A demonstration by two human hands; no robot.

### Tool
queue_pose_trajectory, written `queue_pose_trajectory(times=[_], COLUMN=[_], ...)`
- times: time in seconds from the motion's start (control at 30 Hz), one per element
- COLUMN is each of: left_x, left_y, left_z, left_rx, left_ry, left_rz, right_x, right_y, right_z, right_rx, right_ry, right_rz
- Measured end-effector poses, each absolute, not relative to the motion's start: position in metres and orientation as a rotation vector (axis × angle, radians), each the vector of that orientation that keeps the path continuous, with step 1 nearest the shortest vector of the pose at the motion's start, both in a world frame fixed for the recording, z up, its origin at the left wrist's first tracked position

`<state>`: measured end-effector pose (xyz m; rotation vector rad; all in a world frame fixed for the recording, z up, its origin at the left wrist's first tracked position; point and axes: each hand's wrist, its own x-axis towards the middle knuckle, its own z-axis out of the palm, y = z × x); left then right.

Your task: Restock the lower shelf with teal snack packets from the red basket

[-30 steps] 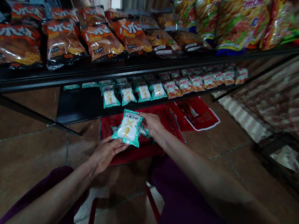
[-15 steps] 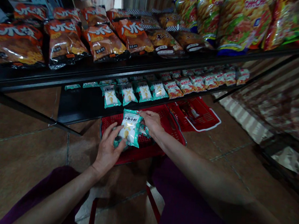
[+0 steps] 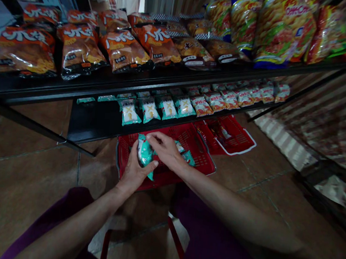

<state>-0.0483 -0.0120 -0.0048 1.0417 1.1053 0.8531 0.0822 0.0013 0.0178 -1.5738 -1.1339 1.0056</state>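
Much of the teal packet (image 3: 144, 151) is hidden by the left hand (image 3: 134, 170), in whose grasp it is held upright above the red basket (image 3: 188, 132); a shiny, bulging teal side is shown. Whether its top is pinched by the right hand (image 3: 165, 149) cannot be told; the other packets (image 3: 189, 158) below are partly covered.

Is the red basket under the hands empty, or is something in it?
Not empty: green packets show inside the red basket, beside the right hand. I can't tell how many.
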Motion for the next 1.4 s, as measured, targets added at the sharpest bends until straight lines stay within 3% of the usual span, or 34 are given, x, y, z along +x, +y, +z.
queue_pose_trajectory(times=[0.13, 0.3, 0.57, 0.8, 1.4], left_x=[-0.051, -0.067, -0.08, -0.076, -0.071], left_y=[-0.009, 0.002, -0.001, -0.002, 0.006], left_z=[0.001, 0.01, 0.01, 0.008, -0.001], left_rx=[0.717, 0.39, 0.373, 0.609, 0.614], left_ry=[1.006, 0.903, 0.757, 0.877, 1.031], left_rz=[0.718, 0.666, 0.491, 0.603, 0.759], right_x=[0.079, 0.085, 0.082, 0.087, 0.082], right_y=[-0.003, -0.004, -0.009, -0.002, 0.0], right_z=[0.02, 0.015, 0.026, 0.021, 0.02], right_rx=[-1.414, -1.488, -1.354, -1.352, -1.522], right_ry=[-0.936, -0.734, -0.485, -0.303, -0.508], right_rz=[1.197, 1.051, 1.525, 1.462, 1.384])
